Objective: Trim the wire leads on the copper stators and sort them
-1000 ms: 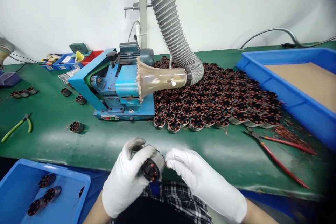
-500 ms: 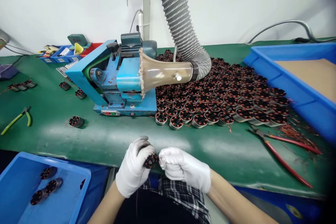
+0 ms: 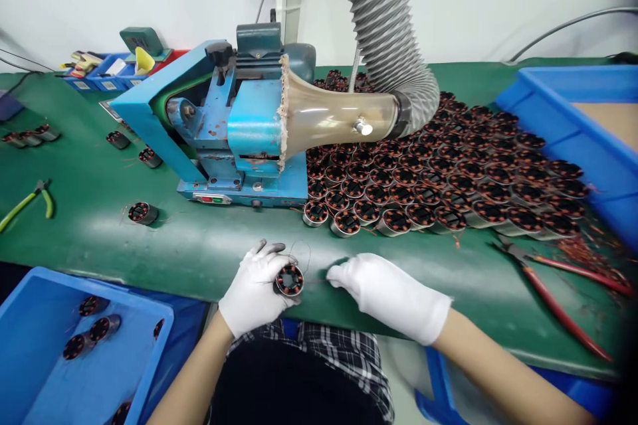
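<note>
White-gloved left hand [image 3: 253,291]; one stator [image 3: 288,279]

Two gloved hands: left hand [image 3: 252,289], right hand [image 3: 391,295]. One stator [image 3: 289,279] in the left. One blue machine [image 3: 224,129], one grey hose [image 3: 393,33]. Two pliers: green pair [image 3: 27,199] near bench's left edge, red pair [image 3: 553,285] near right edge. Loose stators on left half of the bench [image 3: 199,252]: approx. 6. Big stator batch [image 3: 448,172] (too many to count, dozens). Two blue trays: tray [image 3: 149,325] at front-left corner w/ approx. 5 stators, far-right tray [image 3: 563,119].
</note>
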Motion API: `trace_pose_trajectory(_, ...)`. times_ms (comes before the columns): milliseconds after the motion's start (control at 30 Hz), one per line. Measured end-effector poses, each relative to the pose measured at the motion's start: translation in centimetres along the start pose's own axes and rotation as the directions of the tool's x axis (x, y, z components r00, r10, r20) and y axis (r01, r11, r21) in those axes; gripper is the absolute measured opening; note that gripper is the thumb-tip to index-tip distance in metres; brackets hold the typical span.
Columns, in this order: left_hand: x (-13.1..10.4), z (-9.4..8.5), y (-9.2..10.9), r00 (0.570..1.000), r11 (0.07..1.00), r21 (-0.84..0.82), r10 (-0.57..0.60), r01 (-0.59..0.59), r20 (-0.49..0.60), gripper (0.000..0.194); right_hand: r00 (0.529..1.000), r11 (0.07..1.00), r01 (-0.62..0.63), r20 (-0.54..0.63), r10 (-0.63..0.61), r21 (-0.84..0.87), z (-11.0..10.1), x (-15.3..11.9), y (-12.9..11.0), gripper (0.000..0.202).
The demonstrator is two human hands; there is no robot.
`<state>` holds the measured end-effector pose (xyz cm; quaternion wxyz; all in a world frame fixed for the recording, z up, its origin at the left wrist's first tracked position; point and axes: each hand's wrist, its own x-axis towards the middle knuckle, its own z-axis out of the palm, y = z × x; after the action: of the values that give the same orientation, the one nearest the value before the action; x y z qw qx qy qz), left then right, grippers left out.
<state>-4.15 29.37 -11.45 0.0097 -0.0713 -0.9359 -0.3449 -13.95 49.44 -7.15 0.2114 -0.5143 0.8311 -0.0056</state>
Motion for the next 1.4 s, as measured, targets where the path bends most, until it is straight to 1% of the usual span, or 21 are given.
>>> trace_pose_trajectory(67,0.0,-0.1,-0.2,1.0,1.0,0.005,-0.005,0.005,0.017,0.053,0.996,0.99,-0.093,-0.007,0.094,0.102,-0.2,-0.8,1.0,0.023)
trace_pose_trajectory(133,-0.2,-0.2,-0.4,0.999,1.0,0.0,-0.022,0.022,0.032,0.062,0.991,0.949,-0.125,-0.003,0.131,0.289,-0.5,-1.3,1.3,0.02)
trace_pose_trajectory(200,-0.4,-0.2,-0.6,0.998,0.998,-0.003,-0.058,0.058,0.029,0.075,0.993,0.841,-0.108,0.011,0.12,0.531,-1.0,-1.1,0.7,0.026)
trace_pose_trajectory(267,-0.5,-0.1,-0.7,0.996,0.996,0.009,-0.087,0.087,-0.013,0.086,0.99,0.679,-0.105,0.011,0.141,0.727,-1.1,-0.2,-0.5,0.037)
trace_pose_trajectory(333,-0.4,0.2,-0.7,0.995,0.996,0.033,-0.078,0.081,-0.067,0.086,0.981,0.556,-0.087,-0.027,0.193,0.827,-0.9,1.2,-1.8,0.034)
trace_pose_trajectory(367,-0.3,0.3,-0.7,0.994,0.997,0.044,-0.063,0.067,-0.086,0.082,0.974,0.543,-0.076,-0.054,0.221,0.836,-0.6,1.8,-2.3,0.03)
trace_pose_trajectory(433,-0.1,0.4,-0.6,0.995,0.997,0.067,-0.036,0.043,-0.097,0.067,0.949,0.639,-0.12,-0.1,0.297,0.76,0.1,2.9,-2.8,0.029)
trace_pose_trajectory(500,0.0,0.3,-0.4,0.996,0.996,0.083,-0.026,0.034,-0.09,0.057,0.91,0.779,-0.269,-0.114,0.398,0.567,0.8,3.2,-2.7,0.035)
trace_pose_trajectory(567,0.0,0.1,-0.2,0.997,0.996,0.086,-0.018,0.025,-0.076,0.054,0.891,0.845,-0.39,-0.08,0.446,0.367,1.4,2.8,-2.2,0.036)
trace_pose_trajectory(633,-0.1,-0.2,-0.1,0.998,0.997,0.081,-0.007,0.012,-0.058,0.054,0.902,0.875,-0.413,-0.015,0.431,0.253,1.7,1.9,-1.6,0.036)
trace_pose_trajectory(700,-0.1,-0.4,-0.2,0.999,0.997,0.077,-0.007,0.01,-0.041,0.053,0.913,0.89,-0.392,-0.017,0.407,0.235,1.7,0.9,-1.0,0.032)
trace_pose_trajectory(767,-0.2,-0.5,-0.3,1.0,0.997,0.075,0.0,0.002,-0.028,0.052,0.913,0.89,-0.321,-0.143,0.381,0.324,1.7,0.0,-0.8,0.022)
trace_pose_trajectory(833,-0.2,-0.6,-0.3,1.0,0.997,0.074,0.014,-0.012,-0.025,0.054,0.894,0.889,-0.159,-0.321,0.314,0.429,1.7,-0.4,-1.1,0.023)
trace_pose_trajectory(900,-0.2,-0.5,-0.2,0.999,0.997,0.073,0.02,-0.017,-0.04,0.062,0.89,0.904,-0.013,-0.407,0.205,0.427,2.0,-0.4,-1.9,0.024)
trace_pose_trajectory(1000,-0.1,-0.3,0.1,0.997,0.996,0.081,-0.014,0.02,-0.072,0.057,0.928,0.962,0.028,-0.365,0.077,0.273,2.9,0.2,-3.4,0.024)
trace_pose_trajectory(1100,-0.1,-0.2,0.3,0.994,0.994,0.094,-0.052,0.061,-0.094,0.043,0.938,0.992,0.005,-0.345,0.039,0.125,3.9,0.7,-4.5,0.03)
trace_pose_trajectory(1167,-0.1,-0.2,0.3,0.993,0.993,0.1,-0.06,0.07,-0.103,0.042,0.941,0.99,0.01,-0.337,0.039,0.143,4.2,0.8,-4.5,0.035)
trace_pose_trajectory(1200,-0.1,-0.2,0.3,0.993,0.992,0.104,-0.058,0.069,-0.103,0.043,0.943,0.977,0.018,-0.327,0.053,0.213,4.3,0.7,-4.2,0.035)
trace_pose_trajectory(1267,-0.2,-0.2,0.3,0.993,0.992,0.112,-0.051,0.062,-0.102,0.046,0.959,0.878,0.025,-0.259,0.113,0.478,4.2,0.6,-3.2,0.031)
trace_pose_trajectory(1333,-0.2,-0.2,0.2,0.993,0.991,0.119,-0.049,0.061,-0.104,0.047,0.966,0.614,-0.042,-0.126,0.227,0.788,4.1,0.4,-1.9,0.028)
trace_pose_trajectory(1400,-0.2,-0.2,0.2,0.993,0.991,0.119,-0.046,0.059,-0.106,0.047,0.913,0.321,-0.107,-0.035,0.406,0.941,4.1,0.3,-0.8,0.032)
